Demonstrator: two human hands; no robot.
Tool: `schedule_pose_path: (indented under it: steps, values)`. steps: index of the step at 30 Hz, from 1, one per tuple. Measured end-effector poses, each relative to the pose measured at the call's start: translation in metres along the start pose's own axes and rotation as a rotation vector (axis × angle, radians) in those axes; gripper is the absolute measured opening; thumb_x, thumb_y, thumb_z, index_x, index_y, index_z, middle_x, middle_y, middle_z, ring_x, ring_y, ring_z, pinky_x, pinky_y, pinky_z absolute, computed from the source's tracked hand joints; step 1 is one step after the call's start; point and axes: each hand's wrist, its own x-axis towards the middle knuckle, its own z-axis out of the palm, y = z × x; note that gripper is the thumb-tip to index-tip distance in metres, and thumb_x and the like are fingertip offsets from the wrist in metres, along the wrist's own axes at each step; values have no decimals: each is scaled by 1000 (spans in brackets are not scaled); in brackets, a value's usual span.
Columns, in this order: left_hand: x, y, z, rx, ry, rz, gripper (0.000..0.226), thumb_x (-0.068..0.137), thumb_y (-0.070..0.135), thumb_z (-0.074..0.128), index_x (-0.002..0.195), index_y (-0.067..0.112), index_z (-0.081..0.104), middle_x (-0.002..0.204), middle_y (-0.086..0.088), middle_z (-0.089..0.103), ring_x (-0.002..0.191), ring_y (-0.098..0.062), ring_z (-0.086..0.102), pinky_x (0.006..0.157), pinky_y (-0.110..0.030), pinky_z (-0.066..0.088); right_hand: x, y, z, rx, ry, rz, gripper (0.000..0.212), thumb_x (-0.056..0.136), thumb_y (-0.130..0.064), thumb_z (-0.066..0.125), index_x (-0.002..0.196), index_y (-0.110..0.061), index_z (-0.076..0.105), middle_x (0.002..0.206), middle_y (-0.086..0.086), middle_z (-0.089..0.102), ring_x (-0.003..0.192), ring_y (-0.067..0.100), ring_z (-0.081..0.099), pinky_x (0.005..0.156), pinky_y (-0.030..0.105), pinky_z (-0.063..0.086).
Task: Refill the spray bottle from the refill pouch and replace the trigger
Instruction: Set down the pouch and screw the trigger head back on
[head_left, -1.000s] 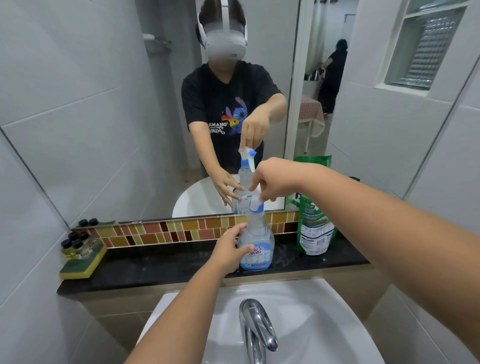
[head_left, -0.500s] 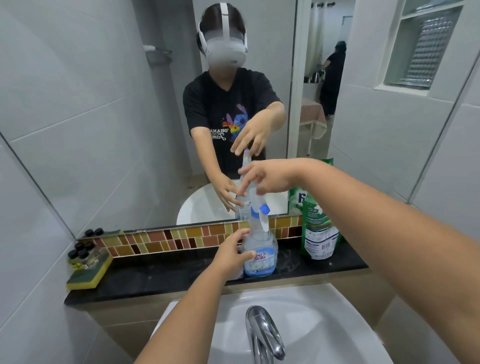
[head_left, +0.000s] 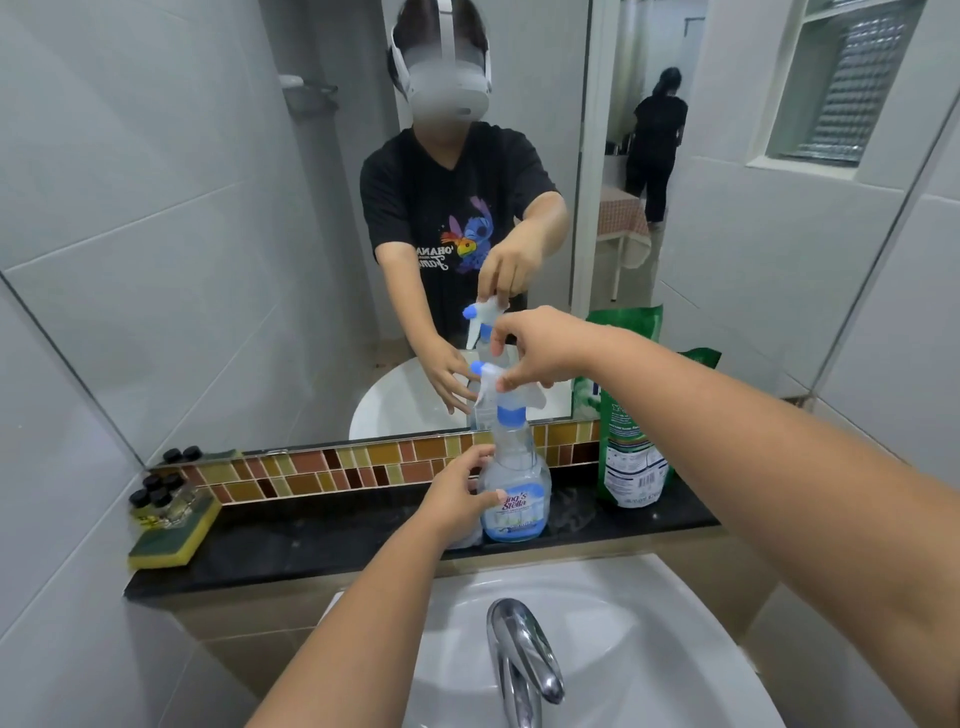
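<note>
A clear spray bottle (head_left: 515, 488) with a blue label stands upright on the black ledge (head_left: 332, 525) behind the sink. My left hand (head_left: 460, 493) grips its body from the left. A white trigger head (head_left: 491, 387) with a blue nozzle and blue collar sits on the bottle's neck. My right hand (head_left: 540, 348) pinches the top of the trigger from above. A green refill pouch (head_left: 631, 452) stands upright on the ledge just right of the bottle.
A yellow-green sponge (head_left: 174, 535) bearing several small black-capped bottles lies at the ledge's left end. The white sink (head_left: 613, 623) and chrome tap (head_left: 522, 660) are below. A large mirror (head_left: 208, 208) with a tiled strip backs the ledge.
The trigger head has turned on the neck, its nozzle now pointing left. My right hand's fingers have closed on its top again. My left hand still holds the bottle.
</note>
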Motion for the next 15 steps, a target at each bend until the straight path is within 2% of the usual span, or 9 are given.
schedule_pose_path:
  steps: [2,4,5,7,9,11,12,15]
  values:
    - [2,0,0,10,9,1,56,82,10,72,125,38,51,117,19,52,96,-1,54,68,-19,53,-1,1,4,37,48,-20,32,78,-45,75,98,-30,54,75,-7,59,52,6,61,43,16,41]
    - [3,-1,-1,14,13,0,56,82,10,73,125,38,51,118,18,53,97,-3,54,71,-21,53,-3,3,0,39,3,-62,14,85,-35,69,98,-34,64,82,-11,60,66,6,62,50,13,39]
    - [4,-2,-1,14,12,0,55,81,10,73,122,40,51,118,18,53,96,-2,54,71,-21,53,-4,3,-3,14,-36,-85,18,87,-24,65,99,-37,69,88,-14,59,71,2,60,53,11,38]
    - [4,-1,-2,7,3,-1,54,81,10,73,118,43,52,117,19,53,95,-1,54,69,-20,53,-6,2,-7,-73,-103,-113,40,85,-5,57,103,-38,73,92,-17,55,67,-6,56,50,6,35]
    - [4,-1,-2,17,-6,8,53,82,10,73,115,45,51,116,20,53,95,0,54,66,-18,53,-6,0,-9,-181,-115,-128,46,84,2,54,107,-35,73,87,-14,57,68,-1,57,48,6,33]
    - [4,-2,-3,28,-12,22,53,82,10,73,114,46,51,115,21,53,95,1,55,64,-17,53,-5,-3,-10,-264,-113,-131,41,86,-1,59,112,-31,72,79,-13,58,69,7,56,51,12,33]
    - [4,-2,-3,25,-14,26,53,82,10,73,115,46,52,116,21,53,96,1,55,64,-18,53,-5,-4,-10,-293,-115,-139,37,86,-6,65,115,-28,71,74,-15,55,66,6,54,52,12,32]
    - [4,-3,-3,17,-17,36,54,83,9,72,113,49,51,116,22,52,97,1,55,63,-18,53,-3,-4,-7,-324,-72,-135,34,81,-31,75,114,-23,71,69,-17,51,62,2,49,51,16,31]
